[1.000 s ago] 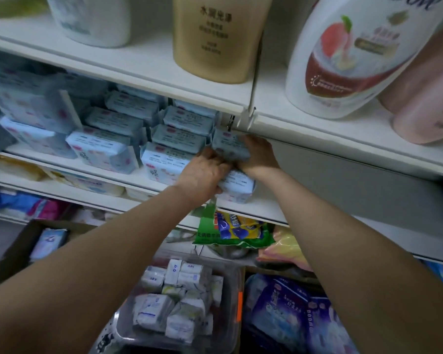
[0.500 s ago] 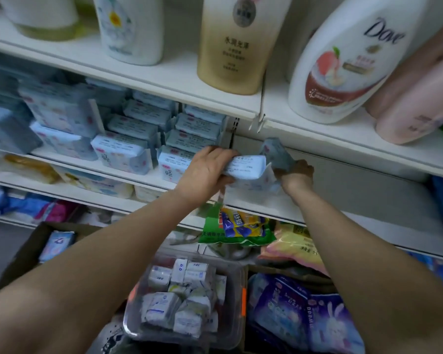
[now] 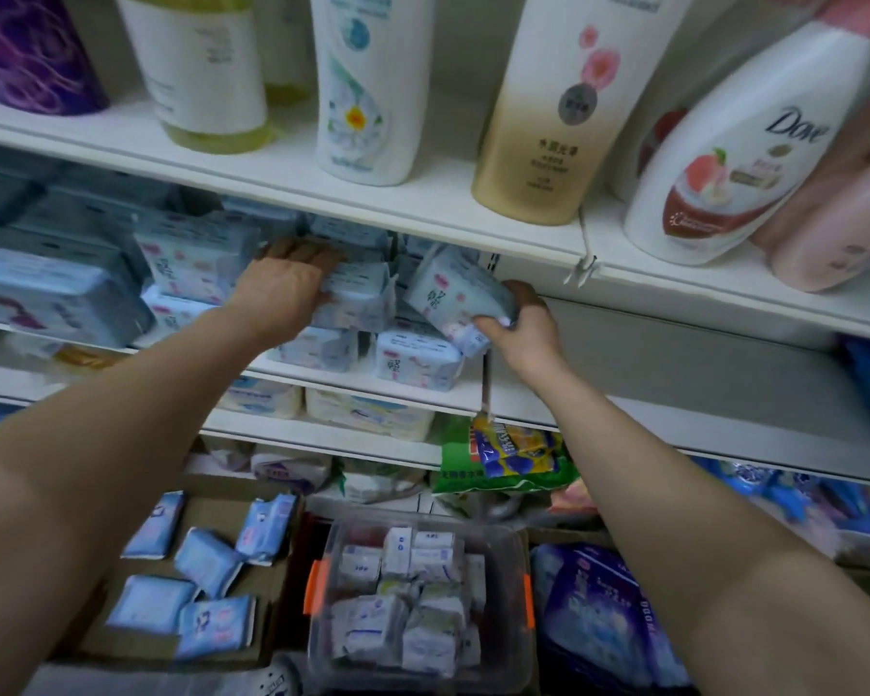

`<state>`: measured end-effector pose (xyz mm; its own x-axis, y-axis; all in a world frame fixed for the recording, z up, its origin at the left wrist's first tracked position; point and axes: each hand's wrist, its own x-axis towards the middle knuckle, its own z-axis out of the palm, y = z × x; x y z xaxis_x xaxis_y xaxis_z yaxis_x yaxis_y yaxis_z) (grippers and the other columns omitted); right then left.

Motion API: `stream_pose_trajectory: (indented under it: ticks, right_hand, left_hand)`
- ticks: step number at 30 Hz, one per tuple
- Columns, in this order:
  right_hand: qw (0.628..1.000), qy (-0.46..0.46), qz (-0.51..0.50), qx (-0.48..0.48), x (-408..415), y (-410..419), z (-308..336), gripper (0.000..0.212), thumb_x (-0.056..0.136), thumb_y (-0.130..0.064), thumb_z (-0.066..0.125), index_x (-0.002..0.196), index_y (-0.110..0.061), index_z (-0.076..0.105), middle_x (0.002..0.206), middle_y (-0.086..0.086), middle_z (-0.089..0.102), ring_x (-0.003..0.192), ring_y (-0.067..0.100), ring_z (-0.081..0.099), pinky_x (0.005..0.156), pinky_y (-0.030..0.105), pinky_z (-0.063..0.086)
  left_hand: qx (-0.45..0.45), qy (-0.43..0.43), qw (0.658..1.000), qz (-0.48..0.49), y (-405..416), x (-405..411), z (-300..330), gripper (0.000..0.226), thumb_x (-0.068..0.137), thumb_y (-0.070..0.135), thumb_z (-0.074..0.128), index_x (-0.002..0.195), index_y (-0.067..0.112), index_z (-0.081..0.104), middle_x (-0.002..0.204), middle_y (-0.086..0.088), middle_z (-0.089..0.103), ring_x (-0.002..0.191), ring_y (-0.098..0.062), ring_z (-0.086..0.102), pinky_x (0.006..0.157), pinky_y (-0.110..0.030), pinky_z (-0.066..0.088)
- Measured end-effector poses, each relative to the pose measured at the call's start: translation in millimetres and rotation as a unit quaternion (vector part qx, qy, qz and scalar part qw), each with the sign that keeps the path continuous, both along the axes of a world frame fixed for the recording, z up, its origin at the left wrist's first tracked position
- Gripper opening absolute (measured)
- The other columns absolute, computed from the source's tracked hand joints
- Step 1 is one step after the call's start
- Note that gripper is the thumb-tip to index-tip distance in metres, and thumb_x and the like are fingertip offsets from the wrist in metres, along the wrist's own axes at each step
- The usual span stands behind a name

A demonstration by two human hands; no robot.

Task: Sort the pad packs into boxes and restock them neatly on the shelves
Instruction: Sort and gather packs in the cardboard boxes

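Pale blue pad packs [image 3: 418,361] are stacked on the middle shelf [image 3: 423,396]. My left hand [image 3: 282,288] reaches into the stack and grips one pack [image 3: 357,293] from above. My right hand [image 3: 521,321] holds another pale blue pack [image 3: 453,293], tilted, at the right end of the row. Below, a cardboard box [image 3: 277,625] holds several loose blue packs [image 3: 207,560]. A clear plastic bin [image 3: 518,660] beside it is full of small white packs [image 3: 403,605].
Shampoo and body wash bottles [image 3: 538,108] stand on the shelf above. A larger blue pack [image 3: 46,288] sits at the shelf's left. A green and yellow bag [image 3: 508,457] hangs under the middle shelf. Purple packs [image 3: 598,620] lie at the lower right.
My left hand has moved left and deeper into the stacked packs and now grips a pack there. My right hand has lifted its pack, tilted, at the row's right end. The view has tipped upward.
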<state>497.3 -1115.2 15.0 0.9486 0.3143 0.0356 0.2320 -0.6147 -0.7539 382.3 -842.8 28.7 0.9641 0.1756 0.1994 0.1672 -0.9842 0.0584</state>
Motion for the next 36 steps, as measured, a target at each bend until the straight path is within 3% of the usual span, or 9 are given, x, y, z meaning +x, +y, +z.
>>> stream_pose_trajectory:
  ticks: [3,8,15,17,27,33,36]
  right_hand:
    - [0.999,-0.017,0.036,-0.027,-4.1,22.2,6.4,0.057,0.084,-0.021,0.075,0.135,-0.016,0.050,0.128,0.016,0.055,0.112,0.030,0.057,0.087,0.029,0.047]
    - [0.996,-0.023,0.039,-0.073,-0.6,28.3,13.2,0.057,0.087,-0.014,0.070,0.139,-0.016,0.047,0.130,0.015,0.051,0.118,0.029,0.052,0.085,0.020,0.036]
    - [0.996,0.022,0.055,-0.059,0.2,34.8,19.1,0.056,0.086,-0.008,0.069,0.136,-0.020,0.049,0.133,0.012,0.047,0.121,0.028,0.051,0.101,0.035,0.047]
    - [0.996,0.034,0.066,-0.052,-1.5,39.7,21.0,0.055,0.086,-0.006,0.068,0.136,-0.020,0.049,0.133,0.010,0.047,0.121,0.026,0.051,0.102,0.034,0.047]
    - [0.998,0.023,0.041,-0.051,-9.4,49.3,23.1,0.057,0.085,0.004,0.060,0.136,-0.018,0.050,0.132,0.011,0.047,0.108,0.014,0.048,0.088,0.019,0.043]
    - [0.998,0.041,0.022,-0.050,-8.7,46.6,18.9,0.060,0.085,0.006,0.058,0.135,-0.024,0.049,0.139,0.012,0.045,0.124,0.026,0.050,0.101,0.031,0.048]
    - [0.997,0.044,0.026,-0.062,-6.8,46.3,19.6,0.061,0.085,0.004,0.058,0.137,-0.027,0.048,0.140,0.011,0.044,0.124,0.026,0.050,0.098,0.028,0.047]
  left_hand:
    - [-0.004,0.030,0.999,-0.015,6.5,4.3,1.6,0.062,0.091,0.009,0.056,0.148,0.014,0.034,0.149,-0.014,0.039,0.137,-0.035,0.031,0.111,-0.043,0.031]
    - [-0.020,0.033,0.999,-0.025,14.8,9.9,4.9,0.067,0.083,-0.004,0.052,0.147,0.009,0.034,0.147,-0.016,0.038,0.137,-0.034,0.029,0.114,-0.042,0.027]
    - [-0.024,0.032,0.999,-0.033,20.3,12.5,1.2,0.067,0.079,-0.004,0.055,0.143,0.003,0.038,0.141,-0.023,0.041,0.133,-0.040,0.033,0.110,-0.050,0.032]
    - [-0.027,0.032,0.999,-0.034,22.0,12.4,1.7,0.066,0.078,-0.005,0.055,0.142,0.001,0.040,0.140,-0.025,0.043,0.132,-0.042,0.034,0.111,-0.049,0.031]
    - [-0.013,0.026,0.998,-0.049,24.9,6.6,0.2,0.064,0.084,0.012,0.064,0.142,0.004,0.039,0.140,-0.021,0.043,0.129,-0.040,0.036,0.110,-0.044,0.029]
    - [-0.010,0.056,0.998,-0.024,21.9,8.0,2.3,0.061,0.092,0.022,0.058,0.146,0.010,0.032,0.145,-0.015,0.036,0.134,-0.037,0.029,0.111,-0.047,0.032]
    - [-0.021,0.065,0.997,-0.020,21.4,7.3,4.5,0.061,0.093,0.023,0.056,0.147,0.012,0.030,0.147,-0.014,0.035,0.136,-0.036,0.028,0.111,-0.048,0.032]
